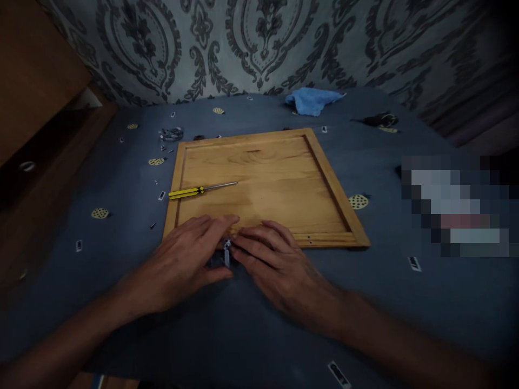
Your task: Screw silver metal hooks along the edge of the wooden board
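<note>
A framed wooden panel (259,178) lies flat on the patterned cloth. My left hand (186,248) rests over the left part of its near edge, with the thumb spread away from the fingers. From the right, my right hand (275,259) bends its fingers over the same edge. Between the hands sits a small metal fitting (227,253) at the panel's edge, pinched by my right fingertips; its exact kind is partly hidden. On the panel's left side lies a yellow-handled screwdriver (186,192), its shaft pointing right. Two small dark holes show in the near rail.
Loose screws (163,147) and metal hardware (172,133) lie beyond the panel's far left corner. A single screw (153,225) is left of the panel. A blue cloth (312,101) and a dark object (379,119) lie at the back right. Wooden furniture (36,81) stands at left.
</note>
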`<state>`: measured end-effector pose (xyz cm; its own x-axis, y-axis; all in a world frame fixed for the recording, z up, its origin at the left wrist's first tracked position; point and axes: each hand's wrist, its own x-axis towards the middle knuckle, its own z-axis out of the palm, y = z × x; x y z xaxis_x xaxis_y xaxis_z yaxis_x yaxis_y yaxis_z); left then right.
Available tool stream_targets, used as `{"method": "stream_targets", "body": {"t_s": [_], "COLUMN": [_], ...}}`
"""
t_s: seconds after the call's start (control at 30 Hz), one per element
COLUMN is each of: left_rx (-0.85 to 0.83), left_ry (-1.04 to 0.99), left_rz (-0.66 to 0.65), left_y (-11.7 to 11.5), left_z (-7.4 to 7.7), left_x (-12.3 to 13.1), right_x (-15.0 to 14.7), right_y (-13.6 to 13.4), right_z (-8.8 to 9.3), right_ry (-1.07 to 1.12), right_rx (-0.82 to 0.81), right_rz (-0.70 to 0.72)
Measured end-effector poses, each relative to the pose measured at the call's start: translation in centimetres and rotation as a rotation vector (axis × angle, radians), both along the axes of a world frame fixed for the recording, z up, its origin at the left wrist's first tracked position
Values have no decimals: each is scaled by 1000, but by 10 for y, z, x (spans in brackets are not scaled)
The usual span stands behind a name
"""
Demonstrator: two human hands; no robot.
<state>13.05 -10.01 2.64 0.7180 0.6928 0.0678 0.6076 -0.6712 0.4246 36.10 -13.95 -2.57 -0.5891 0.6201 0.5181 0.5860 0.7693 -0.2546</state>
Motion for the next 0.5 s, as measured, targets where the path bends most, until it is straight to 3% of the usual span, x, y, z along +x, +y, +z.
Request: {"method": "stream_targets", "body": {"t_s": [0.5], "left_rx": [-33], "left_ry": [19], "left_rz": [22], "left_y": [1], "left_z": [0], "left_x": [0], "right_x": [2], "right_y": [-1], "right_z": [-1], "right_ry": [-28], "right_rx": [-53], "right_rz": [29]}}
